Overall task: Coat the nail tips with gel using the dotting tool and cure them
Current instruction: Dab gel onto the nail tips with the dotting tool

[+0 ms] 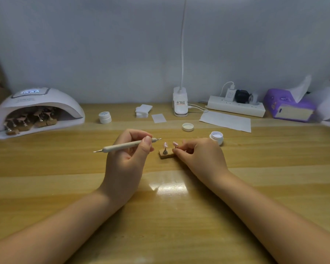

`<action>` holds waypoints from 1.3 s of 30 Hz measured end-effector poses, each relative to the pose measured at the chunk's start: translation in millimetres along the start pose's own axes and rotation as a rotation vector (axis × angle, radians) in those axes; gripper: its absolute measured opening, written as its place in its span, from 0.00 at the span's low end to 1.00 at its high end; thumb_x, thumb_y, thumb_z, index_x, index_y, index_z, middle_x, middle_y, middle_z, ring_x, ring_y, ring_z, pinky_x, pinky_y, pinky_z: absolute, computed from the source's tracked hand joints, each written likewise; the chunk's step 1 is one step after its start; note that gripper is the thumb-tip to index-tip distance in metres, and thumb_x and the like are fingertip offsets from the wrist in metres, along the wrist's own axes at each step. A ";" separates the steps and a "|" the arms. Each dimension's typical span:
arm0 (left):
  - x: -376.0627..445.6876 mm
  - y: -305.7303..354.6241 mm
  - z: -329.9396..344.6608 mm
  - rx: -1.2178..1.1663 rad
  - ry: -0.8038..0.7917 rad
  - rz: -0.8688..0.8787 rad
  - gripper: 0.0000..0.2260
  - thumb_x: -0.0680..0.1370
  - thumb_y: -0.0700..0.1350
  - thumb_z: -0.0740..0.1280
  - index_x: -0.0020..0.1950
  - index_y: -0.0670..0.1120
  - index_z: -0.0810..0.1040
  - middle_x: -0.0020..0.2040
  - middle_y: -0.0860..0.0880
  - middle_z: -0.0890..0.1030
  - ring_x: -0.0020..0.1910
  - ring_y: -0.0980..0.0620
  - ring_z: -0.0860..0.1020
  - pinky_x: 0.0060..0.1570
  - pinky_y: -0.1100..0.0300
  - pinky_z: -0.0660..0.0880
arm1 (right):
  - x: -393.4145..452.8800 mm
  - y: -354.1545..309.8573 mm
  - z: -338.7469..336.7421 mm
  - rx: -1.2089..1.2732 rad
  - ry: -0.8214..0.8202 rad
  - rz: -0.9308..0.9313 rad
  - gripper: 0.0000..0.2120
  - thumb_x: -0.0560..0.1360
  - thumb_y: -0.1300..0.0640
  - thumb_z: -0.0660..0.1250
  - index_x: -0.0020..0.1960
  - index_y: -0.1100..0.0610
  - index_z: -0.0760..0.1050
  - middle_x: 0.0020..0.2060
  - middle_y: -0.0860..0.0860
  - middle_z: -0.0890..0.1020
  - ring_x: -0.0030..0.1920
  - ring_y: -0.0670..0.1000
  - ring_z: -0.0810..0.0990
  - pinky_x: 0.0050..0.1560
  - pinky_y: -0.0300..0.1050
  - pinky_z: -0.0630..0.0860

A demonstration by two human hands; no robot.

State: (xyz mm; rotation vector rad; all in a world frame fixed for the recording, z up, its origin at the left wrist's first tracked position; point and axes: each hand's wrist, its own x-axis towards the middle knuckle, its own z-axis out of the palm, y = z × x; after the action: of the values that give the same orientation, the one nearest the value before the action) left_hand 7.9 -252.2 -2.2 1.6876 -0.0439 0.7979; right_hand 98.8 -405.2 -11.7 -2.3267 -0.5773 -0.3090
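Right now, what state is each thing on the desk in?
Curing lamp: display lit, nail stands inside.
Gel jar: open.
Lid: off, upside down.
Second jar: closed.
Dotting tool: held by left hand.
Nail stand: steadied by right hand.

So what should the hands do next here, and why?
Probably dip the dotting tool into the open gel jar. The left hand holds the tool clear of the nail tips, the right hand steadies their wooden stand, and the jar's lid is off.
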 end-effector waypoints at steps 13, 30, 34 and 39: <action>0.8 -0.2 -1.1 0.003 0.019 -0.022 0.03 0.79 0.40 0.65 0.47 0.47 0.77 0.40 0.53 0.82 0.40 0.59 0.80 0.42 0.69 0.75 | 3.2 5.9 -33.4 -0.358 0.001 -0.193 0.18 0.76 0.42 0.61 0.38 0.53 0.81 0.32 0.48 0.81 0.35 0.50 0.78 0.36 0.47 0.78; 1.3 1.0 -1.6 -0.020 0.014 -0.047 0.03 0.79 0.40 0.64 0.47 0.46 0.77 0.38 0.56 0.82 0.38 0.62 0.79 0.41 0.71 0.74 | 17.5 42.7 -46.4 -0.575 -0.028 -0.262 0.25 0.71 0.30 0.59 0.48 0.48 0.83 0.29 0.40 0.74 0.34 0.45 0.72 0.29 0.37 0.67; 1.3 1.2 -0.9 -0.021 0.022 -0.053 0.04 0.79 0.39 0.64 0.47 0.46 0.77 0.37 0.56 0.82 0.38 0.62 0.79 0.41 0.71 0.74 | 17.4 40.8 -44.1 -0.570 -0.088 -0.242 0.26 0.71 0.30 0.57 0.49 0.46 0.83 0.28 0.39 0.66 0.31 0.43 0.69 0.28 0.37 0.67; 1.3 1.1 -1.2 -0.014 0.016 -0.053 0.04 0.79 0.40 0.64 0.47 0.47 0.77 0.38 0.56 0.82 0.39 0.61 0.79 0.41 0.71 0.74 | 17.2 40.9 -42.9 -0.568 -0.084 -0.234 0.28 0.70 0.28 0.55 0.43 0.48 0.83 0.30 0.42 0.71 0.34 0.45 0.73 0.30 0.39 0.73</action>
State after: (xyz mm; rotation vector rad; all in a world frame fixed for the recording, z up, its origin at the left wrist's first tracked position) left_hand 7.9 -251.0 -0.5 1.6626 0.0064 0.7695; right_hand 131.3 -456.0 1.7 -2.8265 -0.8996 -0.5430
